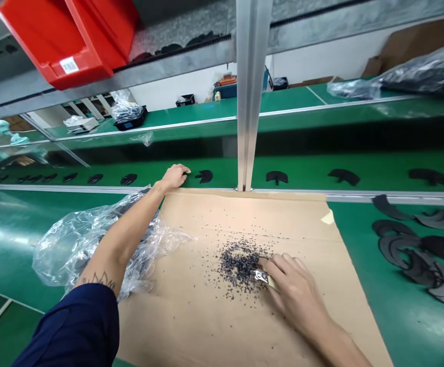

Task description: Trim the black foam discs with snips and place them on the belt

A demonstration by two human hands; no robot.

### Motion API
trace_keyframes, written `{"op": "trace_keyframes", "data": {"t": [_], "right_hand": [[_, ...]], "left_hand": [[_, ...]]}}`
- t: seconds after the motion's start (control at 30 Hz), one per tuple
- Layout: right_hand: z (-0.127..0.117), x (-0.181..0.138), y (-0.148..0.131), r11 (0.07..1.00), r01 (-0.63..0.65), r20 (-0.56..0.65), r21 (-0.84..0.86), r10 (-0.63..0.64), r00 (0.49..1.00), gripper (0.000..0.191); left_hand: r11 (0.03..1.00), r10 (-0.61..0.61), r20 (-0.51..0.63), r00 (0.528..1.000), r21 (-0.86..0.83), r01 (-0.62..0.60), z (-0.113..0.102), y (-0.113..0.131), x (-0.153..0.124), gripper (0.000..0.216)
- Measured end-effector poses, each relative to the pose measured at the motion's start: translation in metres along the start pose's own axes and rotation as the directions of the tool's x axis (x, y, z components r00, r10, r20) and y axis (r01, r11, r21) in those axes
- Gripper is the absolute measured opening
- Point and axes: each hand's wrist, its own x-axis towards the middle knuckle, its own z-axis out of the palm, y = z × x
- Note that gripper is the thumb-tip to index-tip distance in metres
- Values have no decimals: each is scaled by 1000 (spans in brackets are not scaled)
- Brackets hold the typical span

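My left hand (175, 176) reaches out over the far green belt, fingers curled. A bit of something dark shows under its fingertips, but what they hold, if anything, is hidden. Just right of it lies a flat black curved part (205, 176) with a short stem. My right hand (292, 285) rests low over the brown cardboard sheet (191, 316), closed around a small shiny metal clipper (261, 276). Yellowish covers sit on some fingertips. The clipper's end meets a scattered pile of tiny black scraps (240, 262) on the cardboard.
A clear plastic bag (87, 239) with dark contents lies under my left forearm. Loose black curved parts (416, 244) are heaped at right. More parts line the belt (222, 163). A metal post (250, 102) stands ahead; a red bin (72, 41) hangs overhead.
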Motion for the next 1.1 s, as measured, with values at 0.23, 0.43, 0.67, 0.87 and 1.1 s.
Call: {"op": "trace_keyframes", "data": {"t": [0.23,0.43,0.67,0.87,1.1], "right_hand": [[1,-1,-3,1000,5,-35,9,-5,999,31],[-1,0,-8,997,55,-145,60,-45,988,47],[7,5,-17,895,311,-226,319,-247,942,31],[10,10,-20,823,302,-208,481,-227,951,26],[13,5,-21,848,268,-189,458,-201,961,22]], "left_hand": [[995,31,-57,998,-92,-36,-3,62,9,24],[942,252,-95,963,-205,-267,-41,96,-80,21],[496,681,-162,714,-615,-613,-14,157,-209,16],[864,401,8,916,-337,-375,-21,83,-231,15],[978,-167,98,981,146,152,-32,-23,-246,26]]}}
